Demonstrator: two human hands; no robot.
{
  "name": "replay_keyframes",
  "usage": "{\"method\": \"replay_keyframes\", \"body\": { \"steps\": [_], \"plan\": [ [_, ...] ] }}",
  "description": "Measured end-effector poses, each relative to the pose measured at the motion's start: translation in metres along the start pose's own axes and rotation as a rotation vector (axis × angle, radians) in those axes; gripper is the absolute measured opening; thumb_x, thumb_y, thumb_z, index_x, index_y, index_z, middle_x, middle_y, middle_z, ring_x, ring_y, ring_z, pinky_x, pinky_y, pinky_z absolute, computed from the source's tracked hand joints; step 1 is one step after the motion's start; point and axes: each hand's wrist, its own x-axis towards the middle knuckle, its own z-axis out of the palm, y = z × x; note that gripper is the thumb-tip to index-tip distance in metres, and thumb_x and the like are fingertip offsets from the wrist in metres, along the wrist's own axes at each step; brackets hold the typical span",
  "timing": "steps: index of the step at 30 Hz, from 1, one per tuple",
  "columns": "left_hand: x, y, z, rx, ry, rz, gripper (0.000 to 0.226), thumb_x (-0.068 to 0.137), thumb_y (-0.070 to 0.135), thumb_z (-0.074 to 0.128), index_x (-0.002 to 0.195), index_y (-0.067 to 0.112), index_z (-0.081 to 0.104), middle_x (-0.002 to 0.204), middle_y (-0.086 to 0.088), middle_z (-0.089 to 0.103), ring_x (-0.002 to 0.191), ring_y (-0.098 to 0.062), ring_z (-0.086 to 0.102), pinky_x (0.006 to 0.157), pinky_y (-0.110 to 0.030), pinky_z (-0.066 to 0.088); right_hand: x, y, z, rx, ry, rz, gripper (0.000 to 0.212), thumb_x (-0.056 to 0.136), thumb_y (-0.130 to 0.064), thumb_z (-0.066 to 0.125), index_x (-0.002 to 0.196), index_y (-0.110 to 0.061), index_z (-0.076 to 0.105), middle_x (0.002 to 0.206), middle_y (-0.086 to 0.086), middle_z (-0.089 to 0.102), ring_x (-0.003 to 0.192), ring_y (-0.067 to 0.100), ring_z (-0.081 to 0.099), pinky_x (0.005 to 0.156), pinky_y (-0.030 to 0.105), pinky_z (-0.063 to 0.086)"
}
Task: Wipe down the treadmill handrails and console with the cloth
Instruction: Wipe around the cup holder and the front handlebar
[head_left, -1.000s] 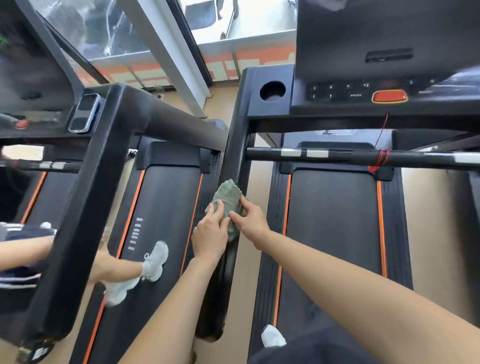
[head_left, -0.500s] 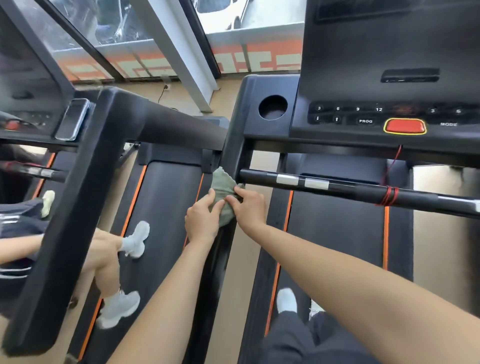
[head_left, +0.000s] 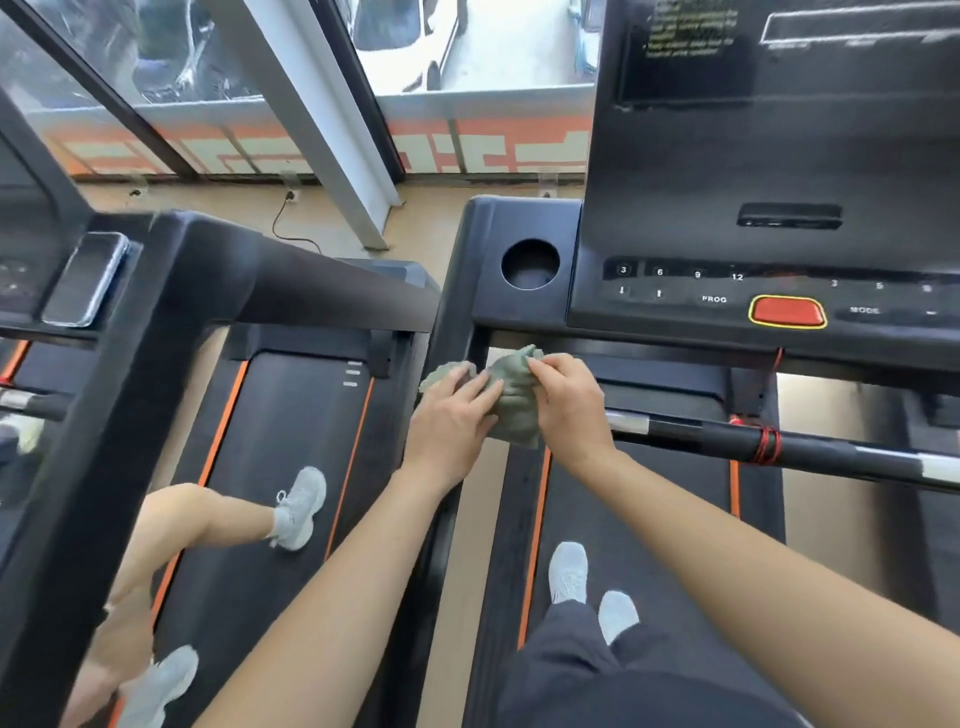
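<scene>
Bunches green cloth (head_left: 511, 402) between left hand (head_left: 449, 423), gripping its side, and right hand (head_left: 569, 408), pinching its top, at the crossbar handrail's (head_left: 727, 440) left end. Likely refolding mid-wipe; next, wrap the bar and slide rightward.

landmark: console (head_left: 727, 182), black, red button (head_left: 787, 312) on its lower edge, round cup hole (head_left: 530, 264) at its left end.
belt (head_left: 639, 509): black, orange edge stripes, directly below the console; left shoe (head_left: 569, 571) and right shoe (head_left: 617, 616), both pale grey, stand on it with toes toward the console.
neighbour belt (head_left: 270, 467): left of the console; grey shoe (head_left: 301, 506) planted on it, second shoe (head_left: 161, 680) farther from the console, blurred.
neighbour console (head_left: 21, 270): far left of the console; phone (head_left: 85, 278) lies flat on it.
floor (head_left: 337, 218): tan, behind and left of the console; black cable (head_left: 283, 221) trails across it.
</scene>
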Motion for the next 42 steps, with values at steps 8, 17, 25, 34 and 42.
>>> {"method": "replay_keyframes", "body": {
  "steps": [8,17,25,34,42],
  "plan": [
    [0.022,-0.017,0.003,0.13,0.009,0.259,0.021,0.093,0.036,0.064,0.106,0.021,0.071,0.1,0.004,0.073,0.084,-0.025,0.06,0.073,-0.038,0.052,-0.004,0.019,-0.008,-0.123,-0.374,-0.041,0.053,0.086,-0.035,0.076,0.134,-0.019,0.062,0.138,0.005,0.059,0.119,0.031,0.055,0.096,0.041,0.041],
    [0.023,0.004,0.02,0.173,-0.046,0.219,0.035,0.096,0.034,0.062,0.127,0.017,0.066,0.117,0.001,0.073,0.107,-0.022,0.068,0.085,-0.039,0.053,-0.008,0.05,-0.03,-0.289,-0.393,-0.202,0.029,0.097,-0.036,0.058,0.117,-0.016,0.065,0.099,0.001,0.07,0.086,0.033,0.062,0.074,0.04,0.043],
    [0.032,0.074,0.037,0.016,0.041,0.274,0.036,0.083,0.027,0.082,0.118,0.023,0.073,0.115,0.006,0.075,0.104,-0.018,0.072,0.08,-0.032,0.056,-0.034,0.106,-0.079,-0.27,-0.283,-0.105,0.025,0.091,-0.029,0.052,0.093,-0.014,0.073,0.084,0.001,0.072,0.071,0.034,0.064,0.064,0.042,0.052],
    [0.052,0.188,0.074,-0.198,0.069,0.343,0.03,0.084,0.019,0.074,0.114,0.017,0.075,0.117,0.0,0.075,0.106,-0.022,0.071,0.083,-0.035,0.055,-0.076,0.156,-0.148,-0.32,-0.067,-0.104,0.025,0.071,0.0,0.086,0.093,-0.011,0.08,0.1,0.002,0.078,0.086,0.024,0.074,0.082,0.042,0.057],
    [0.039,0.2,0.074,-0.224,0.262,0.191,0.018,0.09,0.022,0.068,0.105,0.021,0.077,0.115,0.003,0.075,0.106,-0.021,0.07,0.086,-0.036,0.053,-0.083,0.172,-0.158,-0.3,-0.028,-0.089,0.014,0.076,-0.016,0.072,0.087,-0.014,0.08,0.099,0.001,0.078,0.085,0.027,0.07,0.079,0.037,0.052]
  ]
}}
